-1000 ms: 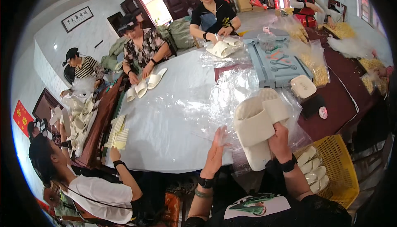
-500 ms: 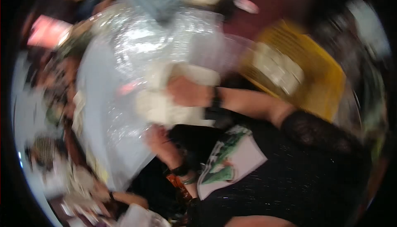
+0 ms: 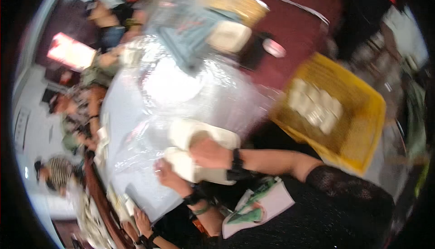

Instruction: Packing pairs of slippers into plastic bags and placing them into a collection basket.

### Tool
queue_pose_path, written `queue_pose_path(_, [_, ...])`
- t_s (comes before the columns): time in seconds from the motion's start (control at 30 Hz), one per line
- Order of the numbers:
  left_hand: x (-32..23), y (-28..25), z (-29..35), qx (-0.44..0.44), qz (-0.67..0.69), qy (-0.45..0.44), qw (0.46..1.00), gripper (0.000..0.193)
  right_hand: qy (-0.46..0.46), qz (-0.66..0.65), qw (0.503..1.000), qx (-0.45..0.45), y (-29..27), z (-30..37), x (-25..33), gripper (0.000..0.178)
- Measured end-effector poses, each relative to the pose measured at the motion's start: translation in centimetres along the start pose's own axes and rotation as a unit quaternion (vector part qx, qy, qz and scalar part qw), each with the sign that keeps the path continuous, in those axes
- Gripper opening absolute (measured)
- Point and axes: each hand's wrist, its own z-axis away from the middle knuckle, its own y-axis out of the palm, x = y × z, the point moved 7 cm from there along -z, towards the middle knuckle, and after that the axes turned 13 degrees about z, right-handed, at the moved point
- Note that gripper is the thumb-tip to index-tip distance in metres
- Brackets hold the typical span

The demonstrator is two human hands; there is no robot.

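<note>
Pale, glossy sheeting covers the table (image 3: pixel 136 158) in the head view, with co-workers along its far left side and clear plastic film (image 3: pixel 222 88) heaped in its middle, shining hard under the light. Close to the person's body, at the table's near edge, is a pair of cream slippers (image 3: pixel 181 133); blur hides whether they rest on the film or are held just above it. The right hand (image 3: pixel 210 153) is closed over them around the middle, gripping the pair. The left hand (image 3: pixel 172 176) is at the left edge of the nearer slipper, its fingers too smeared to tell whether they grip or merely touch.

Judging by their look, the slippers should be light, with a soft, springy sole that gives under pressure and little risk of breaking. A strap or the sole's side edges would offer a secure hold; the film looks slick and likely to slide or cling.

Compared with a second ago, the view has swung round: the yellow basket (image 3: pixel 374 126), then cut by the crowded lower right, now shows whole at the right, with wrapped slippers (image 3: pixel 317 106) inside. The held pair, upright then, now lies flatter, and the left hand, then open and apart, is right beside it.
</note>
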Motion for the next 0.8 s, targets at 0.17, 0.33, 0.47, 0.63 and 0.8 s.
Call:
queue_pose_path(0.17, [0.2,0.4,1.3,-0.176,0.406,-0.283,0.851,0.01,0.006,-0.011,0.996,0.087,-0.3,0.1,-1.1,0.015])
queue_pose_path(0.33, [-1.7,0.0,3.0,-0.139,0.343,-0.299,0.879,0.012,0.022,0.048,0.998,0.044,-1.4,-1.6,-2.1,0.012])
queue_pose_path(0.47, [-2.0,0.3,4.4,-0.097,0.258,-0.26,0.925,0.014,0.038,0.03,0.999,0.01,-0.7,-2.4,-3.6,0.01])
queue_pose_path(0.63, [-2.5,-0.8,5.2,-0.026,0.273,-0.323,0.906,0.036,0.019,0.021,0.999,-0.027,-1.3,-2.6,-2.7,0.008])
queue_pose_path(0.8, [-6.2,-5.1,3.0,-0.203,0.148,-0.155,0.955,0.057,0.017,0.05,0.998,-0.019,-1.4,-2.1,-2.6,0.007])
